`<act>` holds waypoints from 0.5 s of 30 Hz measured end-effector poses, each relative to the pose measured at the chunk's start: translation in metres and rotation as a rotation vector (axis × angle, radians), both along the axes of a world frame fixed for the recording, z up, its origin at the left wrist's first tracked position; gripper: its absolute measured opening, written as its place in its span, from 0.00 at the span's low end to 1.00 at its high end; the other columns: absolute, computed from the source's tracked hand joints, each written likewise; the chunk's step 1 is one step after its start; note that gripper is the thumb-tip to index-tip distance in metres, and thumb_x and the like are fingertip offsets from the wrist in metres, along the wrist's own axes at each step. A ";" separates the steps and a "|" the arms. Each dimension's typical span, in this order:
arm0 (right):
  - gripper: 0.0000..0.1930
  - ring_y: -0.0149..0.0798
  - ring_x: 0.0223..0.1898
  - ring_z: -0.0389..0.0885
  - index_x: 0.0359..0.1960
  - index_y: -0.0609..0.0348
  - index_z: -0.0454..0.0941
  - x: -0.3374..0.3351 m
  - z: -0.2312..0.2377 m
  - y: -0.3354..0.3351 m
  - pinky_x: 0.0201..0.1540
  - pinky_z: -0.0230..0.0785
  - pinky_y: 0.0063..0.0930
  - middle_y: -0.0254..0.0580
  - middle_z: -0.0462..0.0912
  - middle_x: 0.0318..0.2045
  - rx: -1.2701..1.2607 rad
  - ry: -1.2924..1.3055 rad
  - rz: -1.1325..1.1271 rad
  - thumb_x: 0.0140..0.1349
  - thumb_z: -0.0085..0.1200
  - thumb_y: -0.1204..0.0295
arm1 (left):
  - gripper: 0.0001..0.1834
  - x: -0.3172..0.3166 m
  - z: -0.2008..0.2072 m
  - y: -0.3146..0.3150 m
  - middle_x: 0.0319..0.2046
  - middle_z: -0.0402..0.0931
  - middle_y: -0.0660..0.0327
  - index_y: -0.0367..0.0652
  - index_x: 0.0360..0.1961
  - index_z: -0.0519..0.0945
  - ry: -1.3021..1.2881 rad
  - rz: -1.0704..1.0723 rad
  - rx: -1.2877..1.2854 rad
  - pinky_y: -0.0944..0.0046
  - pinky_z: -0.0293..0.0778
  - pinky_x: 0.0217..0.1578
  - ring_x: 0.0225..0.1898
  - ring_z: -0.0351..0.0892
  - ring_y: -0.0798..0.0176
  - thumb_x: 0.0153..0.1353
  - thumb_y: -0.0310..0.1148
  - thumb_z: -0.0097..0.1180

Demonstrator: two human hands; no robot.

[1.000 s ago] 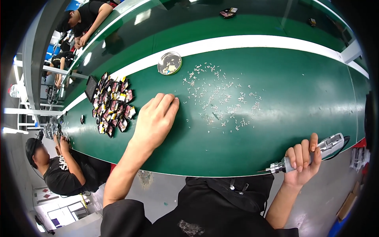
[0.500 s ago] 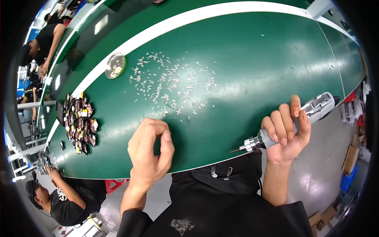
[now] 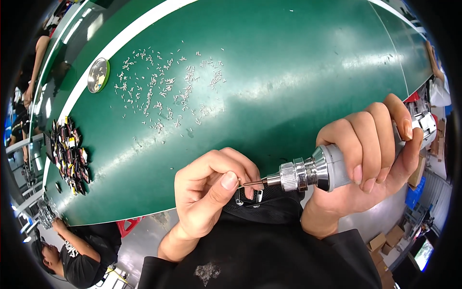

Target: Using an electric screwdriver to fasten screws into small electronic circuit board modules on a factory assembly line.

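Observation:
Wrapped round the grey body of an electric screwdriver (image 3: pixel 339 166) is my right hand (image 3: pixel 373 154). The tool lies nearly level, with its thin bit pointing left at my left hand (image 3: pixel 204 190). My left thumb and fingers are closed in a pinch by the tip of the bit. Between them sits something tiny that I cannot make out. Beyond both hands, many small, thin, pale metallic pieces (image 3: pixel 168 86) are scattered over the green table (image 3: pixel 288 86).
A round clear dish (image 3: pixel 98 75) with pale yellowish bits in it stands at the far left. Nearer lies a pile of dark, glossy parts (image 3: pixel 70 159) with yellow and red spots. Another person (image 3: pixel 82 250) works at the lower left. Cardboard boxes (image 3: pixel 387 238) stand on the floor at right.
My right hand has brought the screwdriver up closer and levelled it. My left hand has moved right, its fingers now at the bit tip. The whole view has shifted.

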State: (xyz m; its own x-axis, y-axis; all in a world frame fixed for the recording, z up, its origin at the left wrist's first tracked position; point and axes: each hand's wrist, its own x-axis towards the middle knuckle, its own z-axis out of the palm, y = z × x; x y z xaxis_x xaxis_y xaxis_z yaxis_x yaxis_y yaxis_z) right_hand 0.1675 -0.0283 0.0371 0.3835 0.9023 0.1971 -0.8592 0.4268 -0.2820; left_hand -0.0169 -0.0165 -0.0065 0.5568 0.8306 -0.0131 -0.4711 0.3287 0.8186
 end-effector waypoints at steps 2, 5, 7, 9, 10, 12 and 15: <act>0.08 0.27 0.13 0.62 0.35 0.58 0.65 0.001 -0.005 0.000 0.21 0.62 0.24 0.30 0.63 0.14 0.007 -0.019 0.015 0.67 0.45 0.68 | 0.09 0.002 0.002 0.000 0.34 0.75 0.46 0.31 0.34 0.73 -0.010 -0.028 -0.018 0.65 0.73 0.34 0.30 0.73 0.65 0.68 0.28 0.45; 0.08 0.27 0.13 0.62 0.35 0.58 0.65 0.002 -0.007 0.001 0.21 0.63 0.24 0.30 0.63 0.14 0.012 -0.032 0.028 0.68 0.45 0.67 | 0.10 0.002 0.004 0.000 0.34 0.74 0.46 0.31 0.34 0.73 -0.016 -0.052 -0.021 0.65 0.73 0.34 0.31 0.74 0.64 0.69 0.28 0.44; 0.08 0.27 0.12 0.62 0.35 0.59 0.65 0.003 -0.007 0.001 0.21 0.63 0.24 0.30 0.63 0.14 0.007 -0.026 0.021 0.68 0.45 0.67 | 0.10 0.003 0.004 0.000 0.33 0.74 0.46 0.31 0.34 0.72 -0.024 -0.056 -0.015 0.65 0.73 0.34 0.32 0.74 0.62 0.69 0.28 0.44; 0.08 0.26 0.12 0.62 0.35 0.59 0.65 0.004 -0.007 0.001 0.21 0.63 0.24 0.30 0.63 0.14 0.001 -0.029 0.020 0.68 0.44 0.67 | 0.10 0.004 0.003 0.002 0.33 0.74 0.46 0.31 0.34 0.72 -0.022 -0.061 -0.005 0.65 0.73 0.34 0.32 0.74 0.62 0.69 0.28 0.44; 0.08 0.26 0.12 0.62 0.35 0.59 0.65 0.005 -0.007 0.001 0.21 0.63 0.24 0.30 0.63 0.14 -0.001 -0.028 0.018 0.68 0.44 0.67 | 0.10 0.004 0.003 0.002 0.33 0.74 0.47 0.31 0.33 0.72 -0.021 -0.064 0.009 0.65 0.73 0.34 0.33 0.75 0.62 0.69 0.28 0.44; 0.09 0.27 0.12 0.63 0.35 0.59 0.65 0.006 -0.008 0.001 0.21 0.62 0.24 0.30 0.63 0.14 0.020 -0.055 0.041 0.68 0.44 0.67 | 0.10 0.005 0.004 0.001 0.33 0.74 0.47 0.31 0.33 0.72 -0.033 -0.067 -0.024 0.64 0.73 0.34 0.33 0.75 0.61 0.69 0.28 0.44; 0.09 0.27 0.12 0.63 0.35 0.59 0.65 0.007 -0.008 0.002 0.21 0.62 0.24 0.30 0.63 0.14 0.008 -0.017 0.051 0.69 0.43 0.66 | 0.11 0.006 0.004 0.002 0.32 0.73 0.46 0.31 0.33 0.72 -0.071 -0.088 -0.068 0.64 0.72 0.34 0.32 0.74 0.61 0.69 0.29 0.44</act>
State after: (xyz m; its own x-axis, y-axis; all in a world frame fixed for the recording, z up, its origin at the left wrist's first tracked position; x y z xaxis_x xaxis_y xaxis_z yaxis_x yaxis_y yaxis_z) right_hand 0.1744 -0.0267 0.0290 0.3333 0.9190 0.2107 -0.8751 0.3847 -0.2938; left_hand -0.0111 -0.0148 -0.0030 0.6287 0.7772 -0.0256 -0.4944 0.4249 0.7583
